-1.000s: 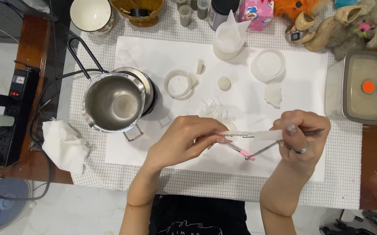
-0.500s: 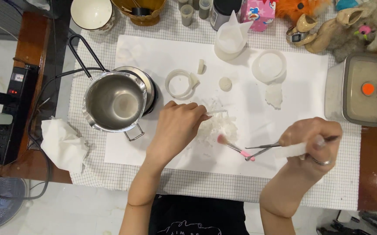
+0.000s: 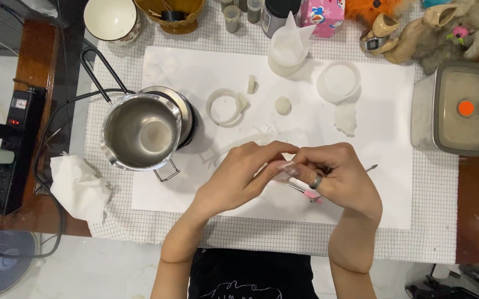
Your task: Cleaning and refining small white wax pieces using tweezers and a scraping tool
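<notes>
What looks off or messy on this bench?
White flakes lie loose on the paper sheet just beyond the hands. A crumpled tissue hangs over the table's left edge. A ragged white lump sits below the round mould. No liquid spill or breakage shows.

From my seat I see both forearms bare to the elbow, no sleeves reaching them. My left hand (image 3: 239, 174) wears nothing, and its nails are long and pale. My right hand (image 3: 336, 174) carries a plain silver ring (image 3: 316, 181) on one finger. At the bottom centre of the frame, my black shirt (image 3: 250, 275) shows faint white line printing.
</notes>
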